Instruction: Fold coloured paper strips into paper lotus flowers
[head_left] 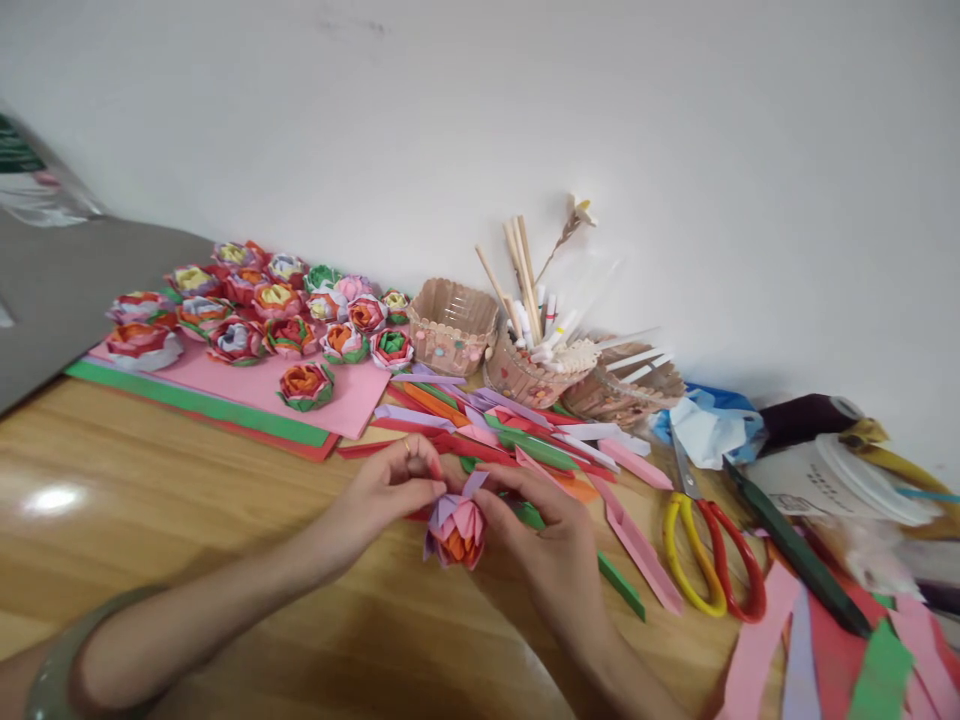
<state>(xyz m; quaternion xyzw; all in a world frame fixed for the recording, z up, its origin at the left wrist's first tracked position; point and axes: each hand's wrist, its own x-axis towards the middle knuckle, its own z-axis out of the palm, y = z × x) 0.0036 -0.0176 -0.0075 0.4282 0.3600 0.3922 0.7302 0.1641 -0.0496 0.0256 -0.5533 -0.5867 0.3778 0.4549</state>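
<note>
While pinched, pink-lilac paper flower (456, 528).

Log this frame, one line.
left hand: holds paper flower | right hand: holds it too | scissors: on table

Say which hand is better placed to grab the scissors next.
Probably right. The right hand is on the paper flower on the side nearer the scissors; the left hand pinches the flower from the far side and would have to cross over.
</note>
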